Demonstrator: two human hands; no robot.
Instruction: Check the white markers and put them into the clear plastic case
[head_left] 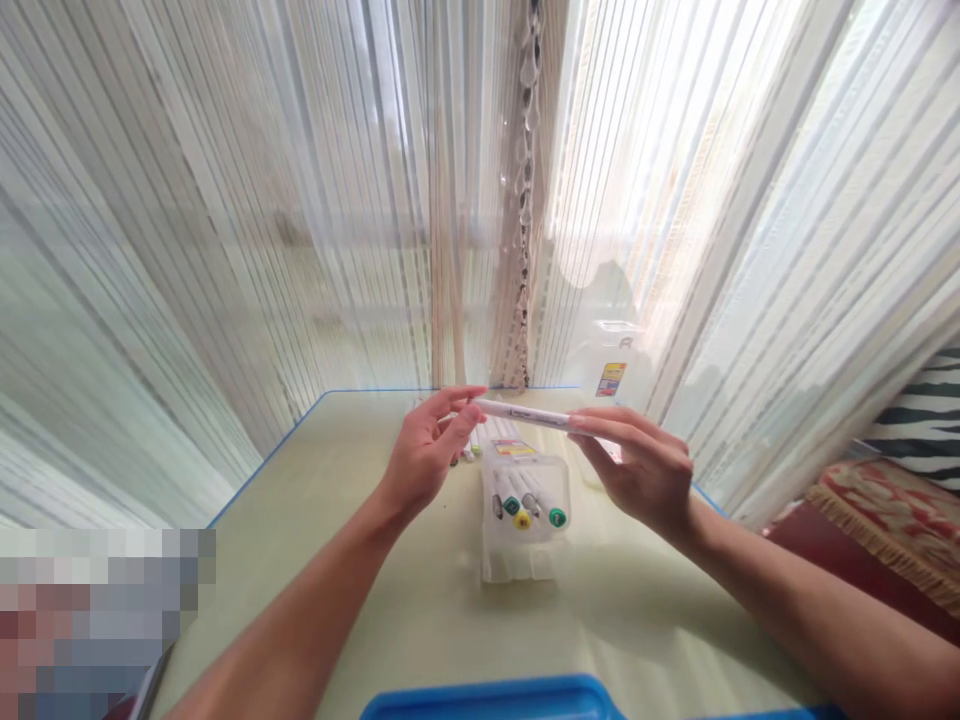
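Note:
A white marker (531, 414) is held nearly level above the table, between both hands. My left hand (435, 440) pinches its left end with thumb and fingertips. Around its right end the fingers of my right hand (641, 460) are closed. Below it, a clear plastic case (487, 570) holds several markers whose ends are green, yellow and grey; one green end (557, 518) sits at the right. More white markers (480, 436) lie on the table behind the case, partly hidden by my left hand.
A translucent container (616, 345) with a colourful label stands at the back right of the pale green table (300, 500). Blue plastic trays (495, 700) lie at the near edge. Striped string curtains (337, 200) hang right behind the table. A fringed patterned cloth (900, 515) is at right.

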